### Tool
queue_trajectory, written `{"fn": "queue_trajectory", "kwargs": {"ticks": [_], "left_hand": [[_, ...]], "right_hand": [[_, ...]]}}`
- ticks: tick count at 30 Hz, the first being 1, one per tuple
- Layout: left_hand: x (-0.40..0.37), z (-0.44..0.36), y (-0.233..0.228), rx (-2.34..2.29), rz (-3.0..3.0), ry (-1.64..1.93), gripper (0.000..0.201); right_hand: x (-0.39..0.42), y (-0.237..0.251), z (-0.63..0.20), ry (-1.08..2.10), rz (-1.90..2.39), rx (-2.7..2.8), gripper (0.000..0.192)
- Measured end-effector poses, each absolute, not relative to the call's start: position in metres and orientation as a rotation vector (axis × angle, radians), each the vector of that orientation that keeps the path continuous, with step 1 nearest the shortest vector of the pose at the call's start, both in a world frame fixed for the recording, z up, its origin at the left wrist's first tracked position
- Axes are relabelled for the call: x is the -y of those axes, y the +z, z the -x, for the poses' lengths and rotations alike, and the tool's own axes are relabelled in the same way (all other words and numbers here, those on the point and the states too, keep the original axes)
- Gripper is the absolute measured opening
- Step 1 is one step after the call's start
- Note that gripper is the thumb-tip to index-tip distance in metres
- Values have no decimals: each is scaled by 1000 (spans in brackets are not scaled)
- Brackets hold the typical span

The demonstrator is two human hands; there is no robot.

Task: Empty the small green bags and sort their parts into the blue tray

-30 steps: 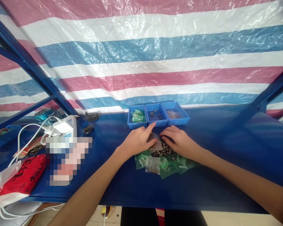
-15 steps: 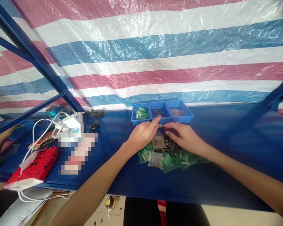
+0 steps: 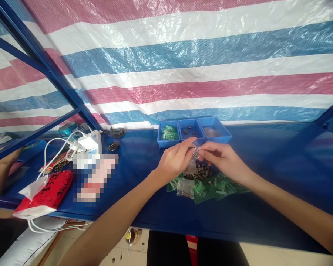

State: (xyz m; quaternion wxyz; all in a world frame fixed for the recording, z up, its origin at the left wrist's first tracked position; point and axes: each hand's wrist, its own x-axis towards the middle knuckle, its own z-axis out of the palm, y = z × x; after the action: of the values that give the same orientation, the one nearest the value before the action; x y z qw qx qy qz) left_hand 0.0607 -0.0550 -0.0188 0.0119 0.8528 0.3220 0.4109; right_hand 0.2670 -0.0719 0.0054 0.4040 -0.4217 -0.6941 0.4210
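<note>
Between my two hands is a small clear plastic bag [image 3: 195, 150], with what look like small metal parts inside. My left hand [image 3: 175, 157] pinches it from the left, and my right hand [image 3: 221, 156] grips its right edge with thumb and fingertips. Beneath them lies a heap of small dark metal pieces [image 3: 202, 172]. Another clear bag of small parts [image 3: 185, 187] rests in front of the heap. Green plastic bags with pale strips inside [image 3: 220, 186] spread around it, partly under my right wrist.
Behind my hands stand three joined blue bins: the left [image 3: 160, 143] holds green bags, the middle [image 3: 192, 121] a few metal pieces, the right [image 3: 224, 139] clear bags. Leftward are a white power strip [image 3: 96, 142], a red packet [image 3: 48, 194] and another person's arm [image 3: 2, 166].
The clear bag now shows more fully between my fingers, and my hands have come slightly lower over the heap. The whole view has shifted a little.
</note>
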Motion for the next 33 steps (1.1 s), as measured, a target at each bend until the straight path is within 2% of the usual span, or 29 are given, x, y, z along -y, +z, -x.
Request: {"fn": "queue_trajectory", "kwargs": {"ticks": [6, 9, 12, 20, 26, 29, 33], "left_hand": [[57, -58, -12, -1029, -2845, 1147, 37], [56, -57, -11, -1037, -2919, 1066, 28], [55, -58, -12, -1053, -2925, 1144, 21], [52, -58, -16, -1002, -2815, 1355, 18], [55, -62, -18, -1022, -2575, 1335, 19], [55, -63, -18, -977, -2635, 1289, 25], [53, -59, -15, -826, -2909, 1192, 19]], "right_hand": [[71, 6, -267, 1147, 1058, 1570, 35], [70, 0, -268, 1217, 1048, 1522, 33], [69, -4, -268, 1244, 1033, 1516, 32], [70, -7, -267, 1068, 1057, 1622, 36], [71, -8, -267, 924, 1022, 1767, 22], [69, -6, -269, 915, 1069, 1749, 24], [66, 1, -272, 1014, 1096, 1675, 29]]}}
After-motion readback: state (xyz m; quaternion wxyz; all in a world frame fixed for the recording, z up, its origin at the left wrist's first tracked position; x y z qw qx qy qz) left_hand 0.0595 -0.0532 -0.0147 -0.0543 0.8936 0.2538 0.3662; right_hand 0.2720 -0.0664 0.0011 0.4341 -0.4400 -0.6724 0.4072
